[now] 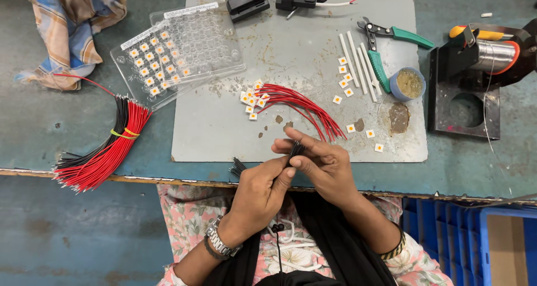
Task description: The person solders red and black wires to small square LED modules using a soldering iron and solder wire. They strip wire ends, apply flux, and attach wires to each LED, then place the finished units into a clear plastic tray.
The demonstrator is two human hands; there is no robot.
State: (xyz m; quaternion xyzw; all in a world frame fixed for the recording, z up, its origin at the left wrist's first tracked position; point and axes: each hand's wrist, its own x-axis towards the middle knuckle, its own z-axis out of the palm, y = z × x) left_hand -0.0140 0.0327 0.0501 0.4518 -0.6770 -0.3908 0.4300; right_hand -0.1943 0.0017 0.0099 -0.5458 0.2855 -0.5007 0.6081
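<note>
- Left hand point(260, 194) and right hand point(321, 166) pinch a thin bundle of black wires point(239, 166) at the bench edge, fingers closed on it
- Glossy red wires point(302, 104) fan across the scuffed grey mat point(302, 135)
- Worn teal bench point(33, 129), seemingly painted metal

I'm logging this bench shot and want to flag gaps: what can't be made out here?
Head view only:
- Black wires: middle hidden inside the left hand and right hand; count unclear.
- Black tools: cut off by the top edge.
- Solder spool: right side cut off by the frame edge.
- Tray labels: too small to read.
</note>
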